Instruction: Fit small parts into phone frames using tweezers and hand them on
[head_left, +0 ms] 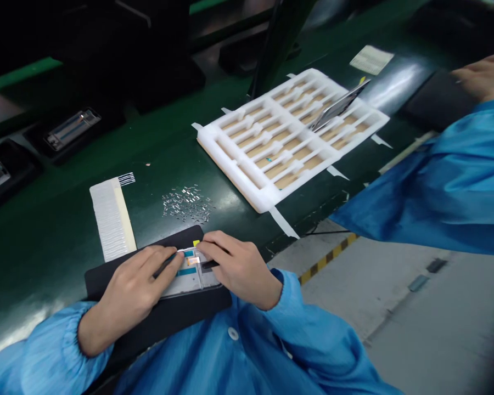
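A flat phone frame point(191, 278) lies on a black mat point(148, 258) at the near edge of the green bench. My left hand point(135, 285) rests on its left half, fingers curled down, pressing it to the mat. My right hand point(236, 266) sits over its right end, fingers pinched around a thin dark tool whose tip touches a small orange part on the frame. A small heap of tiny shiny metal parts point(186, 203) lies just beyond the mat.
A white foam tray point(290, 137) with slotted rows holds one thin dark panel leaning in it. A white strip of ribbed parts point(111, 216) lies left of the heap. Black fixtures point(72, 129) stand at the far left. A co-worker's blue sleeve point(448, 175) and hand reach in at right.
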Available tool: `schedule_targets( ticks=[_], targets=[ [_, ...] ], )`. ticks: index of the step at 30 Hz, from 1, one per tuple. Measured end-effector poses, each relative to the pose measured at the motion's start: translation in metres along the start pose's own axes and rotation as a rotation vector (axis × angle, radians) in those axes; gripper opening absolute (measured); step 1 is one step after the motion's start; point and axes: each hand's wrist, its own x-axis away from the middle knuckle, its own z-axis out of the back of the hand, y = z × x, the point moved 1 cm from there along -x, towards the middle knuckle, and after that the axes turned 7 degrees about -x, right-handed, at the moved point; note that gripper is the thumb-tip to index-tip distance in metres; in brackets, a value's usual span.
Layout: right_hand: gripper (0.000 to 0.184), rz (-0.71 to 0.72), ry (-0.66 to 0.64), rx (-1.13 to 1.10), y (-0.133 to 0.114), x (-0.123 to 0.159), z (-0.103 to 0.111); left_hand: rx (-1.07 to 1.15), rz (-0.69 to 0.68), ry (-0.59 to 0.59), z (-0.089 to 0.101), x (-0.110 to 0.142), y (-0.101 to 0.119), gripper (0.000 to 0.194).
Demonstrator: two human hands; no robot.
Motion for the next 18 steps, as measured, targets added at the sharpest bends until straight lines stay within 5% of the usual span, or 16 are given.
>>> schedule_targets(
  ticks=[6,12,15,18],
  targets=[
    [0.033,0.061,-0.039,0.233,-0.018,-0.001,0.007,-0.034,-0.041,0.028,-0.001,-0.01,0.002,0.028],
    [0.045,-0.036,-0.136,0.425,-0.049,0.009,0.0,-0.068,-0.04,0.0,-0.002,-0.01,0.004,0.029],
    [0.046,-0.069,-0.132,0.335,-0.048,0.013,-0.002,-0.09,-0.045,-0.021,-0.003,-0.007,0.004,0.03],
    [0.033,-0.149,0.042,0.027,-0.032,0.017,0.004,-0.065,-0.025,-0.057,0.001,-0.004,0.002,0.033]
  ],
)
